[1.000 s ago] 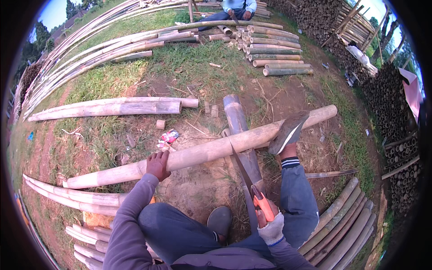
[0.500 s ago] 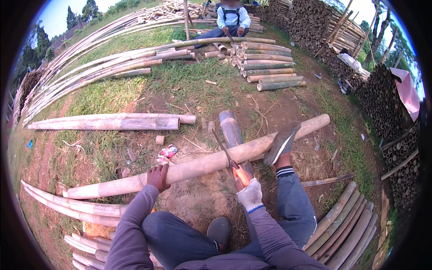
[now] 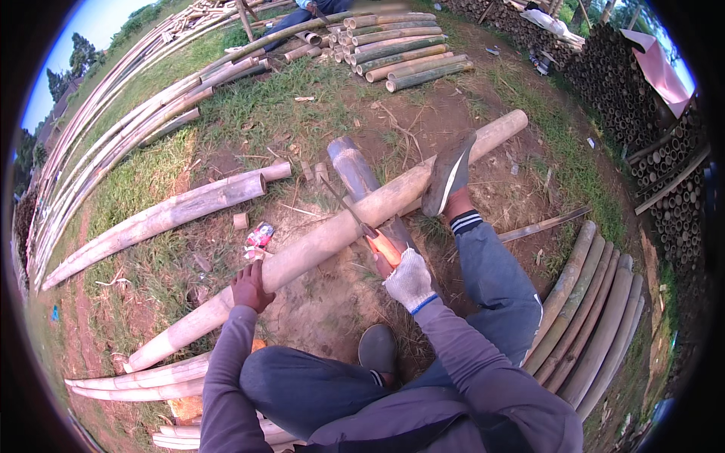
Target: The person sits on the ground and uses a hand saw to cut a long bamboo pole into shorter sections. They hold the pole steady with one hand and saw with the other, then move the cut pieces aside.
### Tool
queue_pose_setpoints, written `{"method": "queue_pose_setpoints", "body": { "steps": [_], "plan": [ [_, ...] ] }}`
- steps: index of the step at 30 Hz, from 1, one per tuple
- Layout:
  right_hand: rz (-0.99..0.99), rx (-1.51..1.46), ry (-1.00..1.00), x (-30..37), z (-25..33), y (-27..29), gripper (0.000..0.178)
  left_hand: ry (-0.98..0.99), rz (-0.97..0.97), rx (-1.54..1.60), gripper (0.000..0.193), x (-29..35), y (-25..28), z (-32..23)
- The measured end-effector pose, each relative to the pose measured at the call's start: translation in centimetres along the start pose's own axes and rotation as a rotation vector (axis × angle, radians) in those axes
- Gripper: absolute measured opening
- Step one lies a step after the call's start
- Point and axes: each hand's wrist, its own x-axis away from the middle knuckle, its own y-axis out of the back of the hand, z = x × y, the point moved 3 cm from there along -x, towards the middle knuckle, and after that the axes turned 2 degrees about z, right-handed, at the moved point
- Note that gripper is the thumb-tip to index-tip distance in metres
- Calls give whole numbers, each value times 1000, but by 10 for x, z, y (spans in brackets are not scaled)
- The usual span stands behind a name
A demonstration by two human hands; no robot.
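Note:
A thick pale bamboo pole [image 3: 317, 243] lies slantwise before me, resting across a darker bamboo log [image 3: 351, 164]. My bare left hand [image 3: 251, 288] grips its near-left stretch, fingers over the top. In a white knitted glove, my right hand [image 3: 408, 279] is closed around the orange handle of a hand saw [image 3: 384, 247]. The saw's thin dark blade crosses the pole just left of the log, its tip showing past the far side. Whether the blade has cut in is too small to tell. My right shoe [image 3: 449, 177] presses on the pole's right part.
Two bamboo poles [image 3: 181, 214] lie at left, near a short cut piece [image 3: 240, 220] and a crumpled red-white wrapper [image 3: 259, 236]. Cut poles are piled at far centre [image 3: 408, 57] and lower right [image 3: 596, 325]. A person [image 3: 310, 11] sits beyond. Stacked bamboo [image 3: 612, 83] lines the right.
My view has tilted down and turned, so the scene sits higher and slanted. Both hands stay on the same things; any saw stroke is hard to separate from the view's movement.

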Motion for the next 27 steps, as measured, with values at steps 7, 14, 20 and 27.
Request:
{"method": "queue_pose_setpoints", "body": {
  "steps": [7, 14, 20, 27],
  "plan": [
    [33, -173, 78, 0, 11, 15, 54, -3, 11, -11, 109, 0, 2, 0],
    [39, -193, -90, 28, -20, 72, 54, 1, 30, 20, 112, 1, -5, 11],
    [129, -15, 80, 75, -16, 108, 46, -131, -136, -5, 114, 8, 27, -8],
    [379, 80, 201, 101, 27, 84, 52, -491, 60, 388, 66, 30, 132, -84]
  ]
}}
